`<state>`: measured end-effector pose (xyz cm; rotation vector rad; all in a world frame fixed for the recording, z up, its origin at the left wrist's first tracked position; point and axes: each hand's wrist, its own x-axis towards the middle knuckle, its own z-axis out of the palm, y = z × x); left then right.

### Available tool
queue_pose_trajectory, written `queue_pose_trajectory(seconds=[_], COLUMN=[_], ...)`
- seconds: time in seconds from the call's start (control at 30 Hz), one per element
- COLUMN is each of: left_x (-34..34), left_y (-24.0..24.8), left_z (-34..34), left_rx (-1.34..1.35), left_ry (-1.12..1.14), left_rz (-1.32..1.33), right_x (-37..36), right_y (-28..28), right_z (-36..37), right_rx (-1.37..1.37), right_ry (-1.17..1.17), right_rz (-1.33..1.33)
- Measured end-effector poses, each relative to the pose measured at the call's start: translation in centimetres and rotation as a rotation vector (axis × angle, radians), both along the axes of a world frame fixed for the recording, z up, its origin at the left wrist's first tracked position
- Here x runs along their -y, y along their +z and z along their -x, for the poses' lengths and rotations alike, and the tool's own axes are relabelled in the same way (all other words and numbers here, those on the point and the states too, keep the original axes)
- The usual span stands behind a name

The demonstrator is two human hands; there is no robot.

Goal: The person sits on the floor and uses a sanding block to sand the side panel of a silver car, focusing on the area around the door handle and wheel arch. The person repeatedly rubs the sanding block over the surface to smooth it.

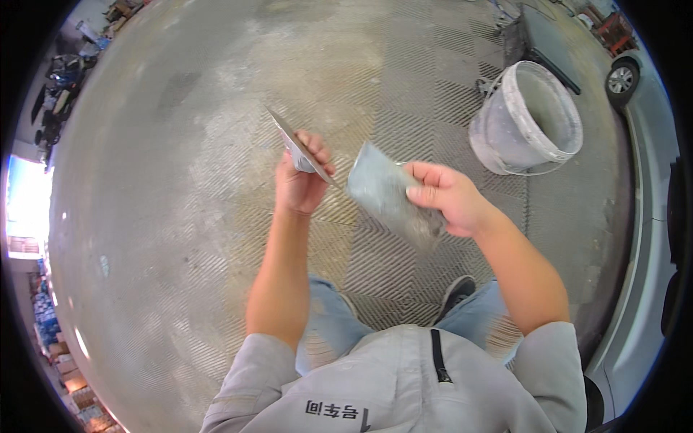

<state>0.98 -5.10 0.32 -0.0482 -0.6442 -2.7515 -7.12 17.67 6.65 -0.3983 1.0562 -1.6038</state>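
Observation:
In my left hand (303, 180) is a thin flat scraper (283, 128), tilted and seen nearly edge-on. A pale grey lump or grip (299, 160) shows against its near face; I cannot tell which it is. My right hand (449, 198) is closed on a broad flat grey trowel (382, 189), thumb on top. Its lower end is smeared by motion, and any handle is mostly hidden under it. The left corner of the trowel comes close to the lower tip of the scraper. Both tools are in the air above the floor.
A white, stained bucket (498, 137) with a wire handle stands on the ridged floor (447, 79) to the right. Behind it is a dark box-like object (545, 47). A silver car (646, 238) lines the right edge. Assorted goods (50, 317) line the left edge.

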Motion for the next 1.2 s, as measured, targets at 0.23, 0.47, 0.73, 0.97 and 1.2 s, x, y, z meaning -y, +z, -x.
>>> queue_pose_trajectory(seconds=[0.23, 0.47, 0.73, 0.97, 1.2], left_x=[-1.6, -2.7, -4.3, -2.4, -1.4], left_y=[1.4, 0.6, 1.5, 2.0, 1.8], left_z=[0.1, 0.6, -0.9, -0.8, 0.0], left_rx=[-0.06, 0.035, 0.343, -0.211, -0.396], left_ry=[-0.177, -0.201, -0.248, -0.181, -0.312], left_rz=[0.015, 0.291, 0.261, -0.067, -0.094], right_x=[1.2, 0.5, -0.2, -0.5, -0.8], right_y=[-0.2, 0.8, 2.7, 2.5, 1.9], right_z=[-2.9, -2.0, 0.0, -0.3, -0.5], right_rx=[0.162, 0.131, 0.201, -0.05, -0.174], right_ry=[0.202, 0.143, -0.052, 0.068, 0.353], right_rz=[0.047, 0.037, 0.276, 0.225, 0.06])
